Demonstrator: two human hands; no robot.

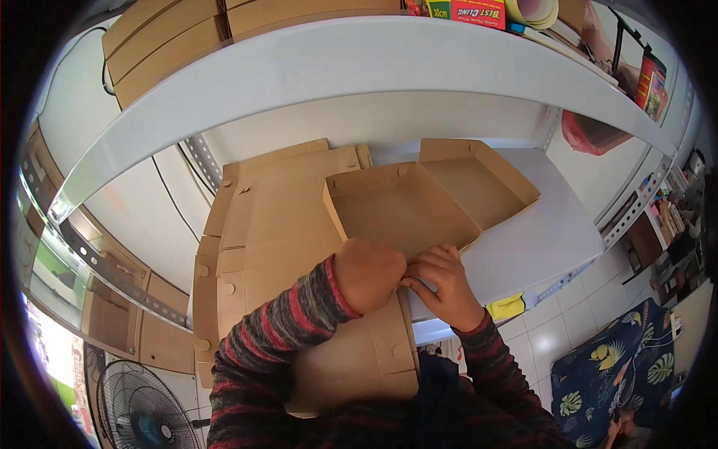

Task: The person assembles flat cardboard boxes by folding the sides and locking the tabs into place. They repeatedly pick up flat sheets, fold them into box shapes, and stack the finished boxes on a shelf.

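An open brown cardboard box point(396, 206) with raised side walls stands on the shelf in front of me, its lid part point(479, 187) spread to the right. My left hand point(372, 275) is closed at the box's near edge, its back toward me and its fingertips mostly hidden. Right beside it, my right hand point(443, 286) has bent fingers pinching the same near edge, close to the front corner. Beneath the box and to its left lie flat, unfolded cardboard blanks point(280, 198) with small tabs and slots. They reach under my left forearm.
A white shelf beam point(336, 63) crosses above, carrying stacked cardboard boxes point(168, 49) and a colourful carton point(467, 11). A black fan point(146, 408) stands low on the left. At lower right, part of a person point(624, 430) shows by a leaf-patterned cloth point(606, 367).
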